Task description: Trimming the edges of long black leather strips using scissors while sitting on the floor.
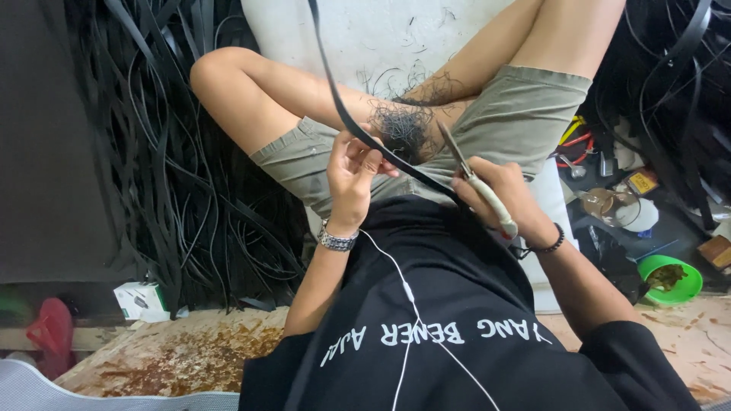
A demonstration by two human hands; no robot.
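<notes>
Trimming step, it seems: the left hand (352, 176) pinches a long black rubber strip (358, 129) over the lap, while the right hand (499, 192) grips pale-handled metal scissors (476, 183) beside it; the blades must meet the strip's edge.

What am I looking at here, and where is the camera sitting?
There is no machine here: a person works with bare hands, and one camera worn on the head looks down over their black shirt and bent legs. The left hand, with a metal watch at the wrist, pinches a long black strip that runs up out of the picture. The right hand holds scissors, blades pointing at the strip. A tangle of thin black trimmings lies on the person's lap. Heaps of black strips lie on the floor to the left in the picture. To the right sit a green bowl and assorted tools, too cluttered to tell apart.
</notes>
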